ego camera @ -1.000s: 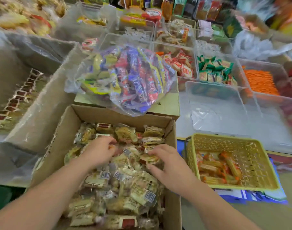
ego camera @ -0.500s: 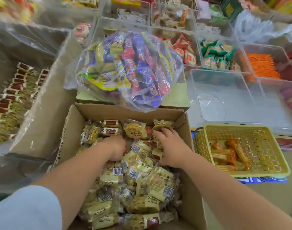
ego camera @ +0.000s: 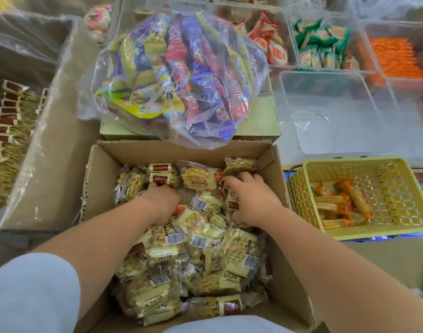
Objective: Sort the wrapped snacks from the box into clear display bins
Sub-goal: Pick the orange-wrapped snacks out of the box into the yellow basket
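Observation:
An open cardboard box (ego camera: 109, 169) in front of me is piled with wrapped yellow snacks (ego camera: 205, 260) with red ends and barcodes. Both hands are deep in the pile near the box's far end. My left hand (ego camera: 161, 200) digs down among the packets, fingers curled and mostly hidden. My right hand (ego camera: 250, 198) grips packets near the box's right wall, fingers curled round them. An empty clear bin (ego camera: 330, 111) stands beyond the box to the right.
A clear bag of blue, red and yellow snacks (ego camera: 179, 75) lies on a closed carton behind the box. A yellow basket (ego camera: 398, 224) with orange packets sits right. A plastic-lined carton (ego camera: 49, 152) of snacks stands left. Filled clear bins (ego camera: 326, 49) line the back.
Both hands have pushed farther toward the box's far end and deeper into the packets. The view has tilted down and closer.

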A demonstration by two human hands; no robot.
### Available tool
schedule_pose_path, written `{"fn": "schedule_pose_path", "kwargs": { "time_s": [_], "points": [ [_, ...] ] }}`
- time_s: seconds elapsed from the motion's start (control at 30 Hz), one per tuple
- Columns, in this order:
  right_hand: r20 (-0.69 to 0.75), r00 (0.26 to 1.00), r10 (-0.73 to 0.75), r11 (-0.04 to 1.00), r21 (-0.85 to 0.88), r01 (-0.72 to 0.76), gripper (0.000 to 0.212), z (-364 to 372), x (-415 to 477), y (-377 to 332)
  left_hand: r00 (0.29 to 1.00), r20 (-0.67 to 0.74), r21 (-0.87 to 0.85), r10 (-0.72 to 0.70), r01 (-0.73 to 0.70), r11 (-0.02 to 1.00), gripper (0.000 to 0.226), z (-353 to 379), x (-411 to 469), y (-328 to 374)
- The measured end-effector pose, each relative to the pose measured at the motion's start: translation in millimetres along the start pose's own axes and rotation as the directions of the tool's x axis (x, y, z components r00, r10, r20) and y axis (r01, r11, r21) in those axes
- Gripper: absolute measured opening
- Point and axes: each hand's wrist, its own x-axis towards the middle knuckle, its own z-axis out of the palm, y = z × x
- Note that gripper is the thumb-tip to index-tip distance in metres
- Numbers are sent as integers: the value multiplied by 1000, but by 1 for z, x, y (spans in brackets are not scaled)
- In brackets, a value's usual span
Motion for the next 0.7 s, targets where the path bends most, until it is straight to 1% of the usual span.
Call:
{"fn": "schedule_pose_path", "kwargs": {
  "time_s": [0.1,0.13,0.17,0.23,0.3,0.4,0.53,0.6,0.63,0.67,0.7],
  "points": [
    [9,1000,-21,996,89,20,75,-14,-11,-4,1000,-18,-17,15,-15,1000,30,-3,-1,-3],
    [12,999,-29,990,138,27,73,-19,-17,-6,999,-35,-18,20,-21,1000,25,-4,-2,-4],
    [29,999,-37,982,187,31,71,-25,-24,-8,999,-46,-18,25,-26,999,26,-5,-4,-4],
    [101,992,-70,970,240,44,69,-35,-44,-11,999,-38,-20,37,-38,999,35,-5,-6,-3],
    [189,975,-115,971,227,71,68,-40,-65,-15,999,-12,-24,50,-50,998,45,-6,-8,0],
    [249,960,-131,971,227,74,63,-41,-92,-15,998,-22,-41,66,-67,997,44,-10,-13,2],
    [307,944,-119,978,201,58,57,-38,-107,-13,992,-115,-55,53,-59,997,28,-16,-23,-2],
    [320,940,-116,990,109,85,58,-37,-106,-19,985,-168,-85,26,-41,996,35,-20,-32,-7],
    [320,941,-108,993,69,91,64,-36,-102,-24,980,-197,-100,12,-32,994,39,-23,-38,-10],
    [308,947,-92,995,62,77,71,-37,-97,-28,972,-233,-113,-4,-23,993,41,-26,-43,-12],
    [283,956,-71,995,87,48,72,-37,-89,-31,962,-274,-129,-20,-16,992,41,-28,-49,-14]
  ]
}}
